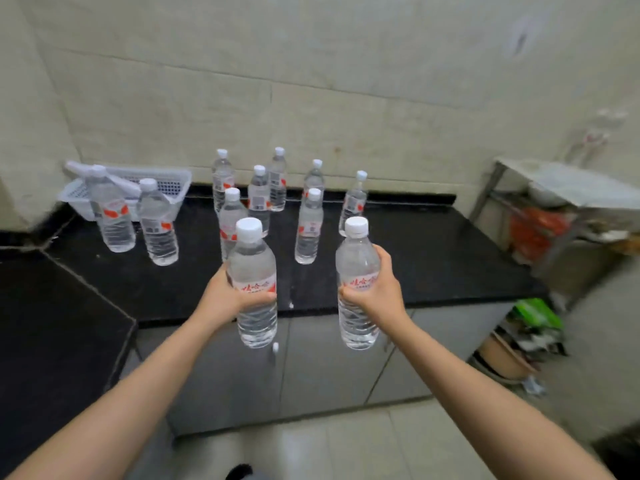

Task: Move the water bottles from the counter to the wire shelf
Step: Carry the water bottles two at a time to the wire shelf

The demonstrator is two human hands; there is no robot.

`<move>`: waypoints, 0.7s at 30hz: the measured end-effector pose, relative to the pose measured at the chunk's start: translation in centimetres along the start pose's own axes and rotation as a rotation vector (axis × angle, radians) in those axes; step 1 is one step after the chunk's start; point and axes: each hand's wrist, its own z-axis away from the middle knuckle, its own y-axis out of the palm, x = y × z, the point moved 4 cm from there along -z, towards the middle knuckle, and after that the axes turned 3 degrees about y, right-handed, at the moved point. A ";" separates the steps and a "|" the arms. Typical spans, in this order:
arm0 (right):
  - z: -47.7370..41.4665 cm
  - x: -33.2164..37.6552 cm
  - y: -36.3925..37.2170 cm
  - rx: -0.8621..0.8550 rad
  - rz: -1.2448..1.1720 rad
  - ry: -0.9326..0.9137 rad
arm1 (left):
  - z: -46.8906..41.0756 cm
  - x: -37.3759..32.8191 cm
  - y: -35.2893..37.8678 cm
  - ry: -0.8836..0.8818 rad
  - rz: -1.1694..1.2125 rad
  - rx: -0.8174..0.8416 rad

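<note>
My left hand (227, 299) grips a clear water bottle (254, 271) with a white cap and red label, held upright in the air in front of the counter's edge. My right hand (379, 292) grips a second water bottle (356, 268) the same way, level with the first. Several more bottles stand upright on the black counter (433, 258) behind them, among them one (308, 230) in the middle and two at the left (114, 213). A metal wire shelf (554, 209) stands at the right, beyond the counter's end.
A white plastic basket (169, 183) sits at the counter's back left corner against the tiled wall. Grey cabinet doors (311, 362) run under the counter. The shelf holds orange and green items, and a round tub (502, 362) stands on the floor beside it.
</note>
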 end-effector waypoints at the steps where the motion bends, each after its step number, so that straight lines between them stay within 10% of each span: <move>1: 0.4 -0.4 -2.3 -0.052 0.002 0.007 | 0.1 -0.8 1.9 0.011 0.019 0.052; 21: 2.5 -12.2 -34.3 -0.693 -0.013 0.190 | -6.4 -8.1 39.0 0.005 0.248 0.693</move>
